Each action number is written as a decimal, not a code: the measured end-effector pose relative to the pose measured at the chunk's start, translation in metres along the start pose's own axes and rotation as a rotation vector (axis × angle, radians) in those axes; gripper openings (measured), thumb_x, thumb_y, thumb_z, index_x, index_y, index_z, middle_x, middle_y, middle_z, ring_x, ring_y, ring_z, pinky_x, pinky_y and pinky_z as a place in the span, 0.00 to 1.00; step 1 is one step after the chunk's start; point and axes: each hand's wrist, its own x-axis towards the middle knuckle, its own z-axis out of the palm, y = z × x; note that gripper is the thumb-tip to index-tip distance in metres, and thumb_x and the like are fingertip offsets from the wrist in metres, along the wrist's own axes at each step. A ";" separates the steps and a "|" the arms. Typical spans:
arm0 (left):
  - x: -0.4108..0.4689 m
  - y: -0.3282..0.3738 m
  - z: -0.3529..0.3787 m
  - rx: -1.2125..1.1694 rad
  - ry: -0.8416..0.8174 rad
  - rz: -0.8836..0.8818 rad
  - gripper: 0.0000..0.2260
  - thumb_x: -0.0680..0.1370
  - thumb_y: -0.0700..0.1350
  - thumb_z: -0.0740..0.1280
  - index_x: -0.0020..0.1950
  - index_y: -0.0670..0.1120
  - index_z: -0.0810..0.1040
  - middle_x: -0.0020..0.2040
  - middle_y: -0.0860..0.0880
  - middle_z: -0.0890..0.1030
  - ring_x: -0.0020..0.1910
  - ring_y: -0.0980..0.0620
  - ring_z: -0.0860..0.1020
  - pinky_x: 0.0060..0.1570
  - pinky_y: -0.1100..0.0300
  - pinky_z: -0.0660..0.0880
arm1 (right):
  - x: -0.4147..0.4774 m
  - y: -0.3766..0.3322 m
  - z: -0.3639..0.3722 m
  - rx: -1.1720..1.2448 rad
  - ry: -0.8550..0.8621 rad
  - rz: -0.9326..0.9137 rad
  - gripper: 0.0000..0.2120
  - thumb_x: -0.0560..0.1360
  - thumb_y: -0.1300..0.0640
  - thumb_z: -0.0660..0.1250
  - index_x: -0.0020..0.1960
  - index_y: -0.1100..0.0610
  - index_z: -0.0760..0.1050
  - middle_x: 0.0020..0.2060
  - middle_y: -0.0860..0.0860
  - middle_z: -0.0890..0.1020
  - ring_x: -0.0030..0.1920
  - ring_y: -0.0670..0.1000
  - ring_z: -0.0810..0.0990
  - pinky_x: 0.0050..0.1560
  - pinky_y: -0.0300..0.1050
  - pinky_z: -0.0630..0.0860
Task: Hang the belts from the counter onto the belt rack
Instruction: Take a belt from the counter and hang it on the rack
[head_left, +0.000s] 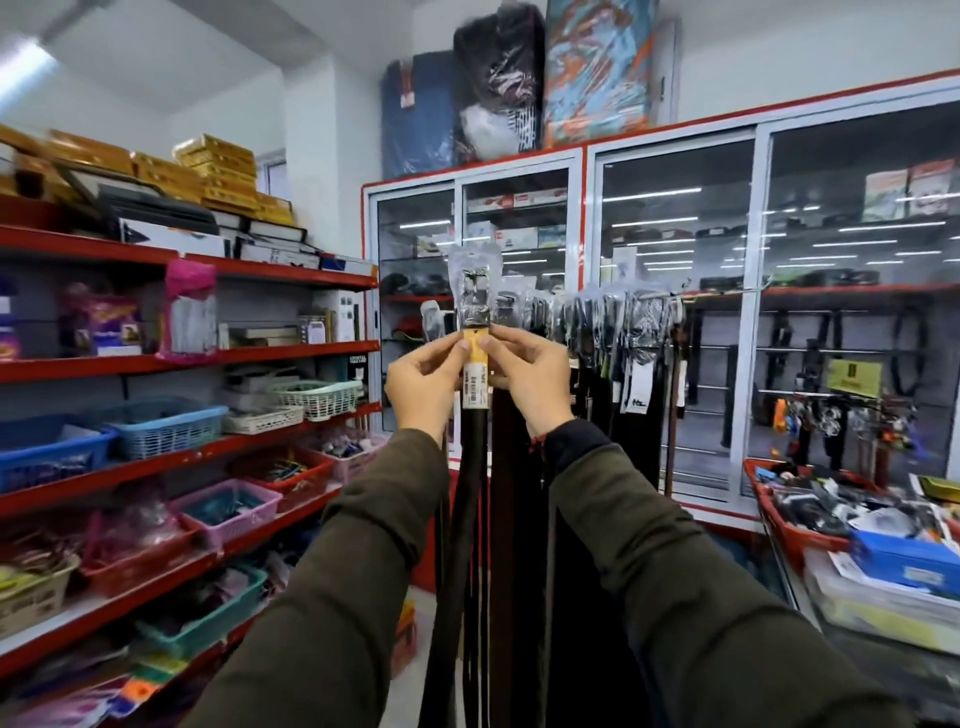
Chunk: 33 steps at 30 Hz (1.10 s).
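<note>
Dark belt (470, 467) held upright at chest height in the middle of the view, buckle end up, buckle wrapped in a clear plastic sleeve (475, 283) with a hanging tab at the top, yellow tag (477, 376) just below it, strap dropping straight down between the forearms. Left hand (423, 382) pinching the tag from the left, thumb and fingertips closed on the belt; right hand (524, 374) doing the same from the right, grip likewise clenched on the belt at tag level. Just behind and to the right, belt rack (727, 293), a thin rail running across the front of the glass cabinet (675, 312), already crowded with hanging belts (613, 364) in similar sleeves. Held belt near the rack's left end, not yet on it as far as can be judged. Red shelving (208, 358) with baskets off to the left; surface (883, 597) with mixed stock at lower right. Likely trouble from here: tab hole small and partly lost in glare from the plastic, so easy to miss the rail's end and let the belt slide down once the pinch loosens; both grips sitting low on the tag, leaving the sleeve free to flop away from the rail; long strap liable to swing and snag neighbouring belts, perhaps dragging one off; crowded rail leaving little room.
</note>
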 end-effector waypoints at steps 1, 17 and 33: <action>0.003 0.003 -0.001 -0.010 0.008 -0.003 0.10 0.76 0.39 0.73 0.57 0.38 0.85 0.52 0.38 0.86 0.54 0.40 0.85 0.59 0.42 0.81 | 0.003 -0.001 0.004 -0.008 -0.001 0.007 0.14 0.74 0.62 0.72 0.59 0.65 0.81 0.49 0.63 0.86 0.44 0.55 0.85 0.40 0.44 0.84; 0.011 0.001 0.000 -0.028 0.003 -0.156 0.12 0.76 0.40 0.74 0.57 0.38 0.85 0.52 0.36 0.86 0.56 0.35 0.84 0.59 0.44 0.80 | 0.007 -0.003 0.007 -0.082 0.039 0.095 0.14 0.74 0.63 0.72 0.58 0.66 0.81 0.48 0.63 0.86 0.38 0.53 0.85 0.33 0.40 0.82; 0.027 -0.007 0.003 0.050 -0.046 -0.251 0.11 0.77 0.39 0.72 0.58 0.40 0.84 0.54 0.37 0.86 0.55 0.37 0.84 0.54 0.48 0.82 | 0.018 0.000 0.006 -0.128 0.038 0.227 0.14 0.76 0.65 0.69 0.61 0.67 0.79 0.51 0.63 0.84 0.38 0.54 0.85 0.33 0.41 0.82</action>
